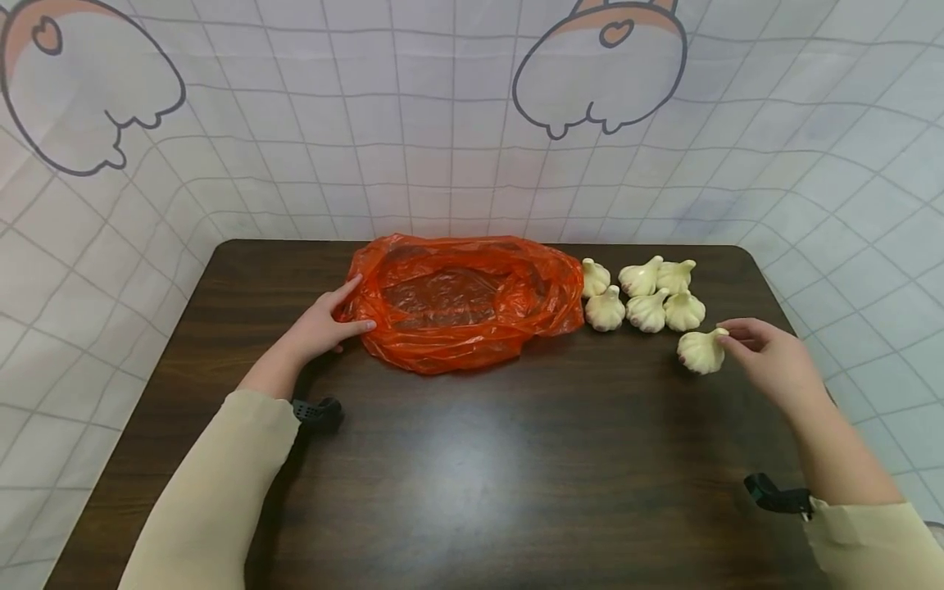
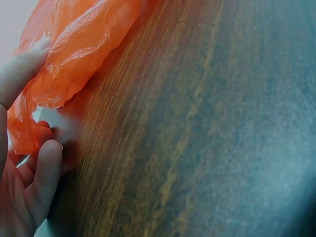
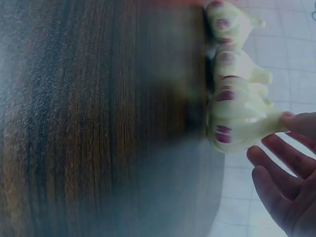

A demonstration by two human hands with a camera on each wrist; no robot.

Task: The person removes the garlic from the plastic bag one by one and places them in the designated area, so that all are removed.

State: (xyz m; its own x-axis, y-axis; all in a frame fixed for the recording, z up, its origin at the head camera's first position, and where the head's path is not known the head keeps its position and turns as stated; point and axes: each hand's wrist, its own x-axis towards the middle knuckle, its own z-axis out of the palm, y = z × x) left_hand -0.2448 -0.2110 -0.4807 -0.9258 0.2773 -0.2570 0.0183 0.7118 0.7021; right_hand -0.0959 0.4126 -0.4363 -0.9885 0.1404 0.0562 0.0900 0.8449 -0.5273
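An orange plastic bag [image 1: 450, 348] lies with its wide mouth facing up near the table's far edge. At its left side my left hand [image 1: 328, 319] touches the film, thumb and index finger straight and spread apart; in the left wrist view the lower fingers [image 2: 47, 165] sit beneath the film. My right hand [image 1: 770, 356] pinches a garlic bulb [image 1: 701, 352] by its stem, between thumb and fingertips, at the right of the table. The same garlic bulb [image 3: 237, 123] shows purple marks on its base in the right wrist view, close over the tabletop.
Several more garlic bulbs [image 1: 647, 310] stand in two loose rows between the bag and my right hand, the leftmost ones right at the bag's edge. The dark wooden table [image 1: 472, 459] meets a white gridded cloth [image 1: 457, 164] behind and at the sides.
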